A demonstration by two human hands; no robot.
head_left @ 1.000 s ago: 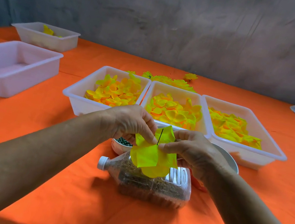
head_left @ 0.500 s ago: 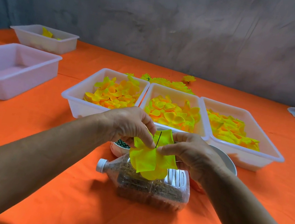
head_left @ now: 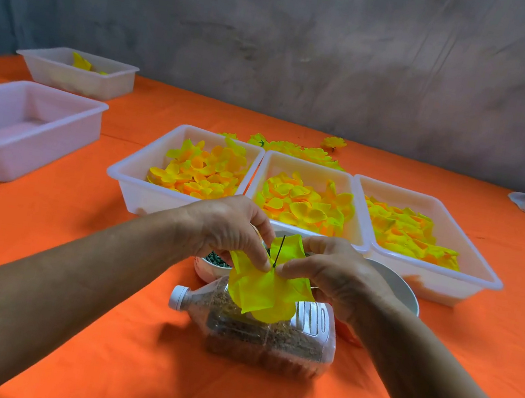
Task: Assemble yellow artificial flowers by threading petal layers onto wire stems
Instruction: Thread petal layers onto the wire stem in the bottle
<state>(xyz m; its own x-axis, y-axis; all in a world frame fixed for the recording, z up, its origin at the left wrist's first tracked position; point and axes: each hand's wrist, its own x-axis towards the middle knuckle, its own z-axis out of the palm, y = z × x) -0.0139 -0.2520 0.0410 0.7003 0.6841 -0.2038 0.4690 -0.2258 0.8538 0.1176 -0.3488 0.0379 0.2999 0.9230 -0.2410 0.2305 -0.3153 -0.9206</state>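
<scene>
A yellow petal layer point(head_left: 264, 291) hangs between my two hands above a plastic bottle. A thin dark wire stem point(head_left: 279, 251) pokes up through its middle. My left hand point(head_left: 232, 228) pinches the petal layer on the left of the wire with thumb and fingers. On the wire's right, my right hand point(head_left: 333, 273) pinches the same layer. Three white trays of yellow-orange petals stand just behind: left tray point(head_left: 138, 185), middle tray point(head_left: 308, 168), right tray point(head_left: 472, 265).
A clear plastic bottle point(head_left: 266, 335) filled with brown grains lies on the orange tablecloth under the petals. A small white cup of dark green beads point(head_left: 213, 265) and a white bowl point(head_left: 396, 283) sit behind it. Two more white trays point(head_left: 23, 127) point(head_left: 77, 72) stand left. Finished flowers point(head_left: 297, 149) lie at the back.
Both hands stay pinched at the wire while the petal layer slides slightly down it. The view has shifted a little.
</scene>
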